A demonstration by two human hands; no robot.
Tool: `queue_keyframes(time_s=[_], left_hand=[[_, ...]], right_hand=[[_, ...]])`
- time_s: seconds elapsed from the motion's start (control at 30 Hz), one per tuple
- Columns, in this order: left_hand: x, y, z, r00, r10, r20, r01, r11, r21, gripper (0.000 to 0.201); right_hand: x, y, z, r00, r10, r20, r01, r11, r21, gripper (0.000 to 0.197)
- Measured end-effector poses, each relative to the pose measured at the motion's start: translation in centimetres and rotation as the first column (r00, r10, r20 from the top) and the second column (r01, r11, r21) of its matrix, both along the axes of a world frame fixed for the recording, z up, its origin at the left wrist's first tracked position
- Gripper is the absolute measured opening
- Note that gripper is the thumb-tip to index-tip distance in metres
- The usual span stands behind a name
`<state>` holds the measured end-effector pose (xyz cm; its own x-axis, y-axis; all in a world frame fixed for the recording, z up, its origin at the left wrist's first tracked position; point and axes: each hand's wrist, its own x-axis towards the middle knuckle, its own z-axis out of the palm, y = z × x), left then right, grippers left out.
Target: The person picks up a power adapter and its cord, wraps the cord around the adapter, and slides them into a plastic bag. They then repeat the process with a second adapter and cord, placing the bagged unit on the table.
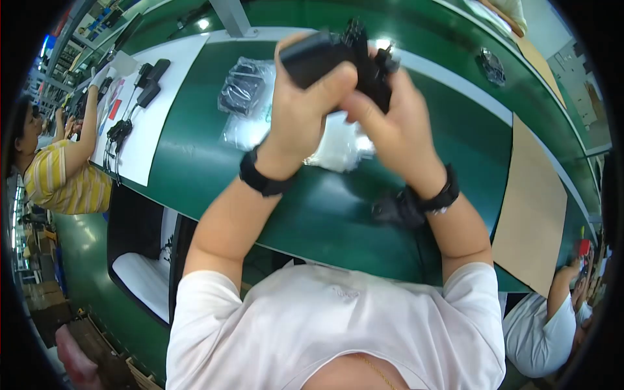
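Above the green table (195, 162), both my hands are closed around black items held close together. My left hand (296, 114) grips a black power adapter (309, 58) with a smooth, boxy body. In my right hand (406, 127) is a bundled black cable (370, 78), partly hidden by my fingers and blurred. The two thumbs nearly meet in front. Clear plastic bags (338, 153) lie on the table below my hands. To their left rests a bagged black adapter (242, 88). A blurred black object (396, 208) sits by my right wrist; its kind is unclear.
A white sheet at left carries black adapters (149, 91) and coiled cables (119, 133). A person in a yellow striped top (68, 175) works there. Brown cardboard (533, 201) covers the right side, near another person (543, 331). A bagged black item (492, 67) lies far right.
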<state>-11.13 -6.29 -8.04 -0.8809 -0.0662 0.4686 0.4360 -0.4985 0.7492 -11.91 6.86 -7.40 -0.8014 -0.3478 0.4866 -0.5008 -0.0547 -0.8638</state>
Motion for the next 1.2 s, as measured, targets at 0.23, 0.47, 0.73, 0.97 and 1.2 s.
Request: queue_keyframes(time_s=[0.23,0.47,0.73,0.97,1.2], left_hand=[[-1.8,0.4,0.4,0.983,0.139,-0.117,-0.179,0.851,-0.494,0.040],[0.6,-0.4,-6.2,0.818,0.343,-0.462,-0.400,-0.239,-0.885,0.044],[-0.6,-1.1,-4.8,0.882,0.430,-0.195,-0.154,-0.128,-0.980,0.018],[-1.9,-5.0,-4.7,0.745,0.523,0.415,0.148,0.477,-0.866,0.020],[-0.8,-6.2,-4.0,0.696,0.453,0.558,0.070,0.730,-0.680,0.022]], right_hand=[[-2.7,5.5,4.3,0.983,-0.095,0.157,0.114,0.987,-0.114,0.026],[-3.7,10.8,7.2,0.942,-0.323,-0.093,0.268,0.890,-0.368,0.032],[-3.6,10.6,7.1,0.918,-0.375,-0.124,0.314,0.883,-0.350,0.028],[-3.5,10.6,7.2,0.915,-0.393,-0.092,0.335,0.867,-0.370,0.027],[-3.6,10.4,7.0,0.914,-0.394,-0.101,0.330,0.864,-0.379,0.026]])
